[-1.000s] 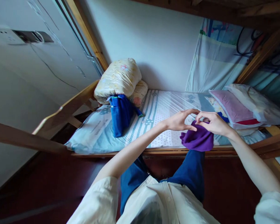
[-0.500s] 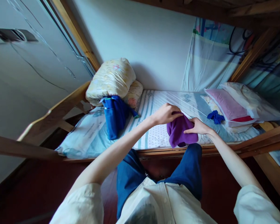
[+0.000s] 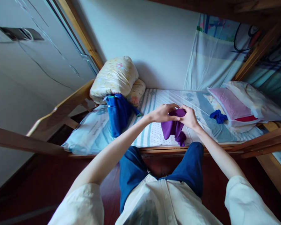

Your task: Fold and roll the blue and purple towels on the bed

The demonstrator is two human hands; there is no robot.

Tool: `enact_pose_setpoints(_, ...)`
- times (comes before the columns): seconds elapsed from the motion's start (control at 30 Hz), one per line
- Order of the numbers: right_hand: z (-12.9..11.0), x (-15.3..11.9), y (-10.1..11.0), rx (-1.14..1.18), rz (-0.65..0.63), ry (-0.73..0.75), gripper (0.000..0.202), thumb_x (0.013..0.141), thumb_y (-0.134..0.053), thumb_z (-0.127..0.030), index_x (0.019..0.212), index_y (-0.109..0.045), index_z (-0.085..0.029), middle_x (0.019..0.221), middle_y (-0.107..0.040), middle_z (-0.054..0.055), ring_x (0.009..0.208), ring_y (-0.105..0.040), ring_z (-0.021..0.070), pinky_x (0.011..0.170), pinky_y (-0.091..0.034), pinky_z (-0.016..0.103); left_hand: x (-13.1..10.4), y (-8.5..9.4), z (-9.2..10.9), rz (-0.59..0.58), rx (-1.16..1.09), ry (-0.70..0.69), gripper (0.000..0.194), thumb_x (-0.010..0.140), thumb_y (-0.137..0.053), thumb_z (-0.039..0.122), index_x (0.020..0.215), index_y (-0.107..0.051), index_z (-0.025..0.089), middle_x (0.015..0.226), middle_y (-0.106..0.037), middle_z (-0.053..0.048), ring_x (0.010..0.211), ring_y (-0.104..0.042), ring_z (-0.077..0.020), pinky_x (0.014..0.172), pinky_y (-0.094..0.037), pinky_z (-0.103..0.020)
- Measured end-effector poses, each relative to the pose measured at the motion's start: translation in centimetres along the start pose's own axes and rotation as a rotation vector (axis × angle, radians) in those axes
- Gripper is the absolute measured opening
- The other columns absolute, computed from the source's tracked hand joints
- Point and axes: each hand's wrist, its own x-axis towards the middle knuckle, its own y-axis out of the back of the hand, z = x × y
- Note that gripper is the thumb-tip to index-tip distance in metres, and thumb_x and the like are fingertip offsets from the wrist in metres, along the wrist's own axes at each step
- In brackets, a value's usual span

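Note:
A purple cloth (image 3: 172, 127) hangs in loose folds over the front part of the bed. My left hand (image 3: 163, 113) has its fingers closed on the cloth's upper edge from the left. Close beside it, my right hand (image 3: 189, 117) pinches the same edge from the right, and the fingertips of both hands nearly meet. A gathered end of the cloth dangles at the lower right, near the bed's front edge. Farther left lies a folded blue garment (image 3: 118, 114), and a small crumpled blue cloth (image 3: 218, 116) is to the right.
The mattress (image 3: 152, 136) has a wooden front rail. A rolled cream quilt (image 3: 117, 75) sits at the left end. At the right end are a pink pillow (image 3: 231, 101) and a plastic-wrapped bundle (image 3: 259, 101). An upper bunk beam (image 3: 215, 14) crosses overhead.
My right hand has moved up and left from the cloth's right side to its top edge, beside my left hand. The cloth now hangs lower and narrower, shifted left. The view has shifted slightly.

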Motion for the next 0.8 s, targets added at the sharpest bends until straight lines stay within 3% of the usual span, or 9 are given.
enact_pose_setpoints(0.13, 0.1, -0.5, -1.4, 0.011, 0.090, -0.015, 0.048, 0.059, -0.086, -0.050, 0.080, -0.053, -0.022, 0.076, -0.059, -0.004, 0.073, -0.056, 0.0165, 0.069, -0.046, 0.028, 0.7, -0.8, 0.7, 0.069, -0.021, 0.071, 0.042, 0.081, -0.072, 0.051, 0.100, -0.071, 0.014, 0.068, -0.066, 0.000, 0.063, -0.057, -0.0128, 0.061, -0.042, -0.024)
enact_pose_setpoints(0.23, 2.0, -0.8, -1.9, 0.108, 0.106, -0.034, 0.050, 0.056, -0.088, -0.047, 0.087, -0.056, -0.023, 0.084, -0.064, -0.002, 0.079, -0.060, 0.0187, 0.073, -0.050, 0.031, 0.4, 0.0, 1.3, 0.017, 0.001, 0.062, 0.033, 0.081, -0.071, 0.047, 0.082, -0.071, 0.014, 0.058, -0.057, 0.003, 0.058, -0.049, -0.0101, 0.057, -0.036, -0.024)
enact_pose_setpoints(0.3, 3.7, -1.2, -2.2, 0.183, 0.078, -0.071, 0.044, 0.058, -0.084, -0.044, 0.087, -0.059, -0.023, 0.085, -0.067, 0.000, 0.081, -0.063, 0.0202, 0.074, -0.052, 0.033, 0.0, 1.0, 1.7, 0.046, 0.014, 0.059, 0.033, 0.082, -0.069, 0.046, 0.076, -0.069, 0.014, 0.057, -0.055, 0.003, 0.058, -0.048, -0.0100, 0.057, -0.037, -0.024)
enact_pose_setpoints(0.43, 6.7, -2.1, -2.9, 0.217, 0.013, -0.170, 0.020, 0.064, -0.069, -0.035, 0.076, -0.061, -0.022, 0.078, -0.069, 0.002, 0.081, -0.066, 0.0215, 0.071, -0.053, 0.032, -0.5, 3.4, 2.7, 0.252, 0.014, 0.073, 0.031, 0.081, -0.070, 0.043, 0.084, -0.071, 0.012, 0.071, -0.064, 0.000, 0.070, -0.055, -0.0131, 0.064, -0.043, -0.025)
enact_pose_setpoints(0.53, 8.0, -2.4, -3.1, 0.140, 0.044, -0.201, 0.012, 0.064, -0.060, -0.031, 0.071, -0.062, -0.022, 0.076, -0.069, 0.002, 0.082, -0.068, 0.0220, 0.069, -0.053, 0.030, -0.6, 5.3, 3.3, 0.392, 0.030, 0.108, 0.028, 0.080, -0.072, 0.039, 0.087, -0.071, 0.012, 0.076, -0.064, -0.001, 0.076, -0.055, -0.0138, 0.071, -0.045, -0.026)
enact_pose_setpoints(0.67, 9.1, -1.8, -2.6, -0.045, 0.079, -0.187, 0.012, 0.066, -0.055, -0.026, 0.070, -0.065, -0.021, 0.076, -0.072, 0.003, 0.080, -0.070, 0.0233, 0.078, -0.055, 0.032, -0.7, 8.2, 4.0, 0.579, 0.051, 0.128, 0.024, 0.082, -0.068, 0.036, 0.079, -0.065, 0.013, 0.069, -0.050, 0.003, 0.072, -0.045, -0.0089, 0.068, -0.039, -0.024)
enact_pose_setpoints(0.8, 11.5, -1.4, -1.2, -0.292, 0.011, -0.275, 0.021, 0.065, -0.055, -0.019, 0.075, -0.072, -0.018, 0.078, -0.076, 0.006, 0.084, -0.073, 0.0272, 0.083, -0.055, 0.034, -0.4, 12.7, 3.5, 0.839, 0.101, 0.128, 0.029, 0.076, -0.073, 0.029, 0.065, -0.048, 0.018, 0.064, -0.035, 0.006, 0.061, -0.030, -0.0052, 0.056, -0.027, -0.022)
